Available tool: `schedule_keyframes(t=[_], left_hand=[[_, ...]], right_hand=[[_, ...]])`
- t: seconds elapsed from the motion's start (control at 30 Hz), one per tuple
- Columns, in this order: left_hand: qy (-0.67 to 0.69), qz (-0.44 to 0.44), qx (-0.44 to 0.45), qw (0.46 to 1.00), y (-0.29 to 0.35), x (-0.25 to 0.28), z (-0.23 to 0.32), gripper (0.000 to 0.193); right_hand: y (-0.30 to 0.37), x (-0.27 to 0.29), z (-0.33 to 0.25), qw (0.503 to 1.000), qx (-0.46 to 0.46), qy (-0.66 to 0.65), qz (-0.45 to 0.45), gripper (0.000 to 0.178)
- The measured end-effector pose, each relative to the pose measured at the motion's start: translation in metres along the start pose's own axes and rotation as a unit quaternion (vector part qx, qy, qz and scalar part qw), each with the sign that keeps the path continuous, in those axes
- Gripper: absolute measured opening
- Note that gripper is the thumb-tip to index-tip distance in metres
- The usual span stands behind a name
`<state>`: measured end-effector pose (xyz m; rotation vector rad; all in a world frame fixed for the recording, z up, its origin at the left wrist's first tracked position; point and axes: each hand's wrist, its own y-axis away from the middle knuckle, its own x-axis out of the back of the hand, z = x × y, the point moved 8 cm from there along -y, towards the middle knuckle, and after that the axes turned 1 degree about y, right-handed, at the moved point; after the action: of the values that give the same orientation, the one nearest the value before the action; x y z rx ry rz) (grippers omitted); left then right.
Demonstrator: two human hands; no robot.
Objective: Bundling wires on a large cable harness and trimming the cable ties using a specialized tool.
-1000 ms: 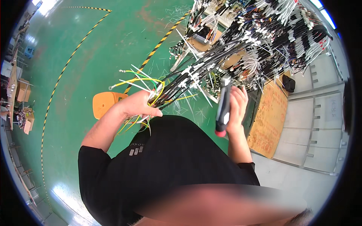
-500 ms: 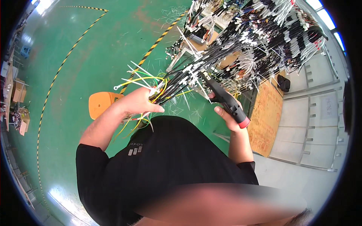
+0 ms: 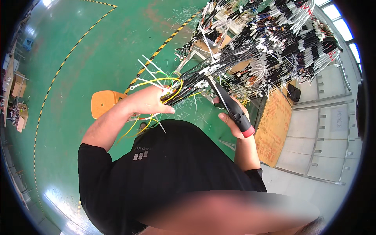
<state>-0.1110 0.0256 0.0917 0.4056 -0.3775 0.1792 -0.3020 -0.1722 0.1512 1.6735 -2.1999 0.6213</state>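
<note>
My left hand (image 3: pixel 150 101) is wrapped round a bundle of black cables (image 3: pixel 190 83), thumb along its near side. Yellow and green wires (image 3: pixel 172 80) with ring ends loop out around the fingers, and long white cable ties (image 3: pixel 152 71) stick out of the bundle. My right hand (image 3: pixel 236 121) grips a black cable tie gun (image 3: pixel 231 102) with a red end knob. The gun's nose touches or nearly touches the bundle beside some white connectors (image 3: pixel 207 70); the exact contact is too small to tell. My right fingers are partly hidden behind the gun.
A large heap of wire harnesses (image 3: pixel 282 43) with white connectors fills the far right, over a metal-framed stand. An orange stool (image 3: pixel 105 103) stands left. A wooden board (image 3: pixel 274 127) and a black bag (image 3: pixel 293 93) are at right. Tie offcuts (image 3: pixel 201 117) litter the green floor.
The tie gun and right hand have shifted slightly toward me, and the gun's nose is still at the bundle. My left hand keeps its hold. The view has turned a little.
</note>
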Motion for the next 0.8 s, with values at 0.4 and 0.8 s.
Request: schedule_keyframes(t=[0.4, 0.8], left_hand=[[-0.112, 0.031, -0.001, 0.993, 0.000, 0.006, 0.014, 0.061], [0.459, -0.194, -0.010, 0.867, -0.005, 0.000, -0.017, 0.071]], right_hand=[[0.008, -0.007, 0.013, 0.973, 0.062, 0.214, 0.056, 0.026], [0.024, 0.000, 0.033, 0.991, 0.097, 0.027, 0.088, 0.042]])
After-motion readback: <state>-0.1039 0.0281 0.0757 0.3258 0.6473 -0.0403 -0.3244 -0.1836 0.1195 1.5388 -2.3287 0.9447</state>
